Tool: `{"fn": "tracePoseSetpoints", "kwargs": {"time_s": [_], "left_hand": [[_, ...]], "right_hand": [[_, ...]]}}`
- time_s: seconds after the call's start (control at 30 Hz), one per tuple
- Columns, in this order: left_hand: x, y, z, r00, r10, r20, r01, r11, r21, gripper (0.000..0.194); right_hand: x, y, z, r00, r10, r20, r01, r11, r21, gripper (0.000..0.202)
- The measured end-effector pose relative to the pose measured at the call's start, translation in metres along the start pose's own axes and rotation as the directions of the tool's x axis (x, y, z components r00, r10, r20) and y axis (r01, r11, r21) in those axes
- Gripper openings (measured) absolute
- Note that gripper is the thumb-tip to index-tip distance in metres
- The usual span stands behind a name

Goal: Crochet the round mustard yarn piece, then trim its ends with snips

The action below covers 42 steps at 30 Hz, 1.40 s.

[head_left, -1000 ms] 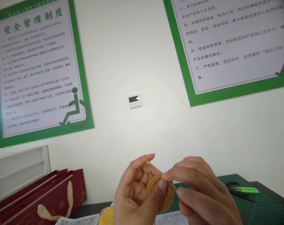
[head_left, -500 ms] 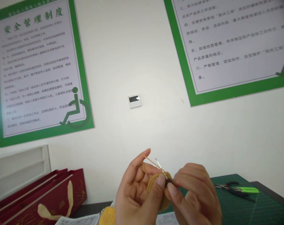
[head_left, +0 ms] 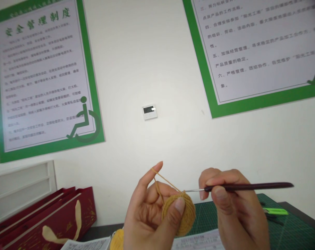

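Observation:
Between its thumb and fingers my left hand (head_left: 149, 211) pinches a round mustard-yellow crochet piece (head_left: 187, 215). A strand of yellow yarn (head_left: 168, 180) runs from the top edge of the piece up over my raised left index finger. My right hand (head_left: 232, 205) grips a crochet hook (head_left: 248, 186) by its dark handle, which points out to the right. The hook's thin metal shaft reaches left to the top edge of the piece, where its tip is hidden in the stitches. Below my left hand, a yellow yarn ball (head_left: 117, 239) shows in part.
A green cutting mat (head_left: 290, 231) lies at right, with pliers (head_left: 275, 211) partly behind my right hand. Printed paper (head_left: 199, 241) lies under my hands. Dark red gift bags (head_left: 76, 208) stand at left. Posters (head_left: 43, 86) and a small panel (head_left: 149, 112) hang on the wall.
My right hand has moved right and turned the crochet hook from steeply upright to nearly level. More of the round piece and the paper now shows.

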<state>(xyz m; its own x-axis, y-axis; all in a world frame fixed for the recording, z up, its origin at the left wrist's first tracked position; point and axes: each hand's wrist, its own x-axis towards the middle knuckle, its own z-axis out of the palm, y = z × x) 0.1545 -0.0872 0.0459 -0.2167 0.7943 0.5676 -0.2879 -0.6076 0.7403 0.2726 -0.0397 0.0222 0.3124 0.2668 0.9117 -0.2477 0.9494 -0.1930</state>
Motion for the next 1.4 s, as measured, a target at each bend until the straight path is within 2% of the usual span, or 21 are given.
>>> {"fn": "tracePoseSetpoints", "kwargs": {"time_s": [0.23,0.37,0.47,0.57,0.8,0.93,1.07,1.17,1.27,1.4], "left_hand": [[0.002,0.0,-0.003,0.999,-0.043,-0.011,0.042,0.997,-0.06,0.064],[0.002,-0.001,-0.007,0.994,-0.107,0.029,0.109,0.989,-0.1,0.067],[0.002,-0.003,-0.008,0.989,-0.131,0.07,0.138,0.985,-0.108,0.067],[0.003,-0.005,-0.009,0.99,-0.118,0.082,0.127,0.985,-0.118,0.065],[0.004,-0.004,-0.008,0.995,-0.094,0.044,0.097,0.992,-0.08,0.06],[0.004,-0.003,-0.007,0.997,-0.075,0.021,0.076,0.993,-0.086,0.059],[0.004,-0.002,-0.005,0.997,-0.07,0.013,0.07,0.995,-0.071,0.06],[0.004,-0.003,-0.004,0.998,-0.055,-0.004,0.055,0.997,-0.062,0.058],[0.003,-0.003,-0.003,0.999,-0.035,-0.022,0.034,0.998,-0.052,0.059],[0.003,-0.003,-0.003,0.999,-0.045,0.006,0.045,0.997,-0.065,0.061]], "right_hand": [[-0.006,0.003,0.003,1.0,-0.019,-0.02,0.019,1.0,0.011,0.018],[-0.009,0.007,0.004,0.988,-0.133,0.082,0.138,0.989,-0.05,0.03],[-0.012,0.01,0.007,0.979,-0.201,0.04,0.204,0.973,-0.104,0.034],[-0.015,0.009,0.012,0.984,-0.167,-0.057,0.163,0.985,-0.063,0.031],[-0.017,0.007,0.02,0.988,-0.021,-0.154,0.044,0.989,0.144,0.011],[-0.013,0.007,0.013,0.998,0.038,-0.048,-0.024,0.966,0.259,0.007],[-0.007,0.008,0.003,0.998,0.042,0.052,-0.054,0.965,0.255,0.006],[-0.003,0.006,-0.001,0.998,0.004,0.069,-0.019,0.976,0.215,0.006],[-0.001,0.004,-0.001,0.999,-0.033,0.034,0.028,0.992,0.123,0.008],[-0.003,0.001,0.006,0.98,-0.196,0.023,0.196,0.98,-0.011,0.013]]}}
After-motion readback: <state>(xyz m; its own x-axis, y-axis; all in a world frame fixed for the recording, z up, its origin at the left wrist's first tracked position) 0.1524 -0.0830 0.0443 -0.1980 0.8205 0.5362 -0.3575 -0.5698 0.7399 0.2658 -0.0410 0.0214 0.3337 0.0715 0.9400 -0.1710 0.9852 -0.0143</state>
